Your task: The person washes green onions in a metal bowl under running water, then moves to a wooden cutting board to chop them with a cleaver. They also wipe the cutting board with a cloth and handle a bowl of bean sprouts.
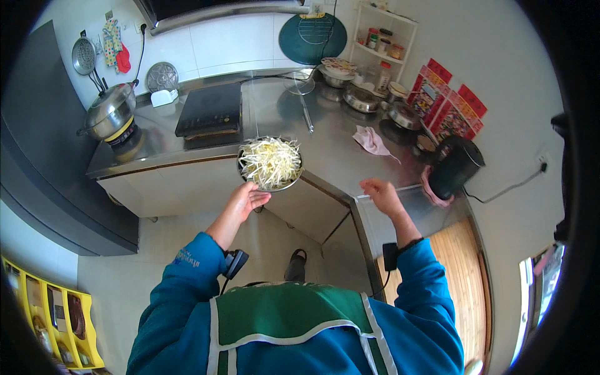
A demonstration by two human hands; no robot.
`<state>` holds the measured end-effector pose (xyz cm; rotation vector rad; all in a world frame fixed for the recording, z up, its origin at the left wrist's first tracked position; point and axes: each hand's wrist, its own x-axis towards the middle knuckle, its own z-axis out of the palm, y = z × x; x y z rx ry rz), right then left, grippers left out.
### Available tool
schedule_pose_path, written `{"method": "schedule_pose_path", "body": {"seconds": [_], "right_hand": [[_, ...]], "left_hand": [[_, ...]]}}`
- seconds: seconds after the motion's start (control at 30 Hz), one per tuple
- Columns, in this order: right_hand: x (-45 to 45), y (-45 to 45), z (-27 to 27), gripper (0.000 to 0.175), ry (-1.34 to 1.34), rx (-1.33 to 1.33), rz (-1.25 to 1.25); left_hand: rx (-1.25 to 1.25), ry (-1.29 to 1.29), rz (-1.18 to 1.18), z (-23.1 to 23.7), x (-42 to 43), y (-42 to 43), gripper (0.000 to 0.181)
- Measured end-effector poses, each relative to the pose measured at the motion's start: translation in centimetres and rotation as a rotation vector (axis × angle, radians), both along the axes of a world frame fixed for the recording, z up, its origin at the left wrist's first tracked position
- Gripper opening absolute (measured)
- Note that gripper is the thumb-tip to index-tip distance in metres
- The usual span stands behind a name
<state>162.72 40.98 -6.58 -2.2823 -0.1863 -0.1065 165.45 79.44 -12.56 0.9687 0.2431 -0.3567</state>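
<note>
My left hand point(244, 200) grips the near rim of a round metal bowl point(286, 188), its thumb on the rim and its fingers beneath. Bean sprouts point(271, 161) are heaped in the bowl, which is at the front edge of the steel counter. My right hand point(380, 194) is over the counter's corner, fingers curled, with nothing visible in it. Beyond it lies a pink cloth point(371, 140). A long-handled strainer point(306, 112) lies on the counter behind the bowl.
A black induction cooktop point(211, 110) is left of the bowl, with a steel pot point(110, 112) farther left. Lidded pans point(362, 99) and jars line the back right. A black electric kettle point(457, 166) stands at the right. Cabinet doors point(304, 206) are below the counter.
</note>
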Motion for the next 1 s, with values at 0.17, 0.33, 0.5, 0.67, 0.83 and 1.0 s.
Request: {"method": "schedule_pose_path", "body": {"seconds": [0.17,0.33,0.5,0.67,0.83,1.0], "right_hand": [[14.4,-3.7,-5.1,0.020,-0.020,-0.047,-0.275],[23.2,-5.5,-8.0,0.042,0.115,-0.310,-0.424],[25.4,-5.3,-9.5,0.045,0.304,-0.632,-0.431],[26.1,-6.4,-9.1,0.028,0.056,-0.330,-0.582],[24.7,-6.1,-5.5,0.035,0.017,0.192,-0.691],[21.1,-4.1,-1.0,0.038,0.171,0.625,-0.700]], "left_hand": [[-0.010,0.024,0.035,-1.3,11.6,-2.4,0.035],[-0.054,0.017,0.107,-3.0,22.1,-4.4,0.031],[-0.059,0.046,0.232,-4.6,28.7,-5.8,0.021],[-0.025,0.062,0.251,-5.5,32.8,-6.0,0.024],[0.039,0.083,0.183,-5.4,35.1,-5.8,0.033],[-0.017,0.192,-0.171,-3.8,32.3,-5.5,0.064]]}}
